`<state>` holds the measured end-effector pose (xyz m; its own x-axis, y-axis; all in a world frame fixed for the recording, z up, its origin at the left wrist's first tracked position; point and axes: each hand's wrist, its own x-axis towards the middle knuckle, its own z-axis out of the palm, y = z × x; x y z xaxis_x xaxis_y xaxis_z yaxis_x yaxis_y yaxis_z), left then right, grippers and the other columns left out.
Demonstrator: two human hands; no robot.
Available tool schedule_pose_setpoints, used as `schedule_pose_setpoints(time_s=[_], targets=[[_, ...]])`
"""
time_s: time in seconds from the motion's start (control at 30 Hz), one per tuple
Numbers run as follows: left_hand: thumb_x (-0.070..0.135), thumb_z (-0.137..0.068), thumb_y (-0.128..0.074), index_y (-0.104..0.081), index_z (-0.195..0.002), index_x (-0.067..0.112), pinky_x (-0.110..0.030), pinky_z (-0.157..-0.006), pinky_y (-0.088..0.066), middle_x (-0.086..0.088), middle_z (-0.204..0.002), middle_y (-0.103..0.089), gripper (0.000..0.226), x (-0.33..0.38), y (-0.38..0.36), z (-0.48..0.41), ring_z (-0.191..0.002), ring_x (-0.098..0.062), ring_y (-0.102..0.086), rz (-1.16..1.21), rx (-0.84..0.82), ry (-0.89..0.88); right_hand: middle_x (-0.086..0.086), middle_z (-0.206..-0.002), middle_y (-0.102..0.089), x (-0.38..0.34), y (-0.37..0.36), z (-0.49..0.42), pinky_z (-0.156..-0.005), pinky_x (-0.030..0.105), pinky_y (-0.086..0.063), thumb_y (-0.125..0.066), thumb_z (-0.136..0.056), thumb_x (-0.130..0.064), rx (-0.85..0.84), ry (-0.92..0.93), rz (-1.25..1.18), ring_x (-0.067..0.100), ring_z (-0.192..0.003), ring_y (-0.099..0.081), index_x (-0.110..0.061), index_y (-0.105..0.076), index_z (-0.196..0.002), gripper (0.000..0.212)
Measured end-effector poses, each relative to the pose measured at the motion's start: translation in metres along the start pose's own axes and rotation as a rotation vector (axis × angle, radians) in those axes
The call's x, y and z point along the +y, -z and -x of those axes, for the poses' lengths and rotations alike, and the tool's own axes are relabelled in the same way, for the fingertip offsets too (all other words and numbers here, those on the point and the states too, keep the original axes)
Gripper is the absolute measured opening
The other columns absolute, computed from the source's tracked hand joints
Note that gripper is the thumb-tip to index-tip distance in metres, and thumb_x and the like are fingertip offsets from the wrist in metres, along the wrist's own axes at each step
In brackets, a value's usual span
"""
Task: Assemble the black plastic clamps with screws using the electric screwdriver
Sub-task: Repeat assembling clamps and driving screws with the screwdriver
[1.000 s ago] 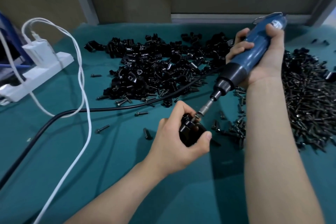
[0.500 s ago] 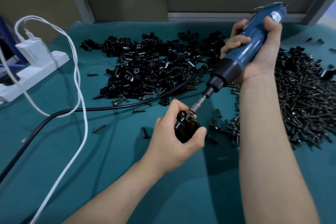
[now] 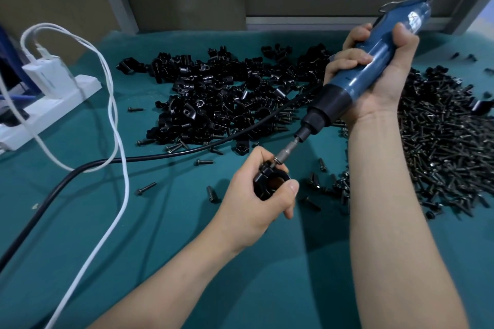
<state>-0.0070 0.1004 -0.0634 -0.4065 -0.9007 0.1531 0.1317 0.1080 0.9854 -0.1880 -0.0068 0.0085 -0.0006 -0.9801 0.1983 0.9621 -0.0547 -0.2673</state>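
We saw little change over last second: left hand [image 3: 254,203] kept gripping black clamp [image 3: 267,180] just above green mat [image 3: 173,235]. Right hand [image 3: 387,88] kept gripping electric screwdriver [image 3: 374,64], bit [image 3: 287,149] on screw [image 3: 276,160]. We judged driving unfinished.

I log, at left: white power strip [image 3: 57,108] carrying a white charger [image 3: 46,76]; white cables [image 3: 127,187] trailing across the teal tabletop [image 3: 160,248].

black clamp [image 3: 270,181] | blue screwdriver [image 3: 374,67] | teal mat [image 3: 160,248] | white cable [image 3: 117,125]
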Motion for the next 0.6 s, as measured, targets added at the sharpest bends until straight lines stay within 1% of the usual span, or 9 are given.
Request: schedule_pose_setpoints(time_s=[0.23,0.6], targets=[[0.038,-0.073,-0.059,-0.042,-0.088,0.015,-0.009,-0.047,-0.035,-0.003,-0.056,-0.059,0.032,-0.0014,-0.0003,-0.0012,-0.04,0.0,-0.044,-0.05,0.025,0.003,-0.004,-0.069,-0.056,-0.0006,0.0014,0.0002,-0.04,0.018,-0.042,-0.05,-0.08,-0.037,0.044,0.015,0.058,0.006,-0.039,-0.046,-0.012,-0.051,-0.083,0.025],[0.038,-0.072,-0.061,-0.043,-0.088,0.014,-0.01,-0.049,-0.036,0.0,-0.055,-0.059,0.034,-0.0012,-0.0013,-0.001,-0.042,-0.001,-0.046,-0.075,0.024,-0.013,-0.004,-0.071,-0.056,-0.0001,0.0006,0.0009,-0.04,0.018,-0.042,-0.048,-0.08,-0.04,0.003,-0.008,0.036,0.005,-0.039,-0.045,-0.013,-0.051,-0.084,0.027]])
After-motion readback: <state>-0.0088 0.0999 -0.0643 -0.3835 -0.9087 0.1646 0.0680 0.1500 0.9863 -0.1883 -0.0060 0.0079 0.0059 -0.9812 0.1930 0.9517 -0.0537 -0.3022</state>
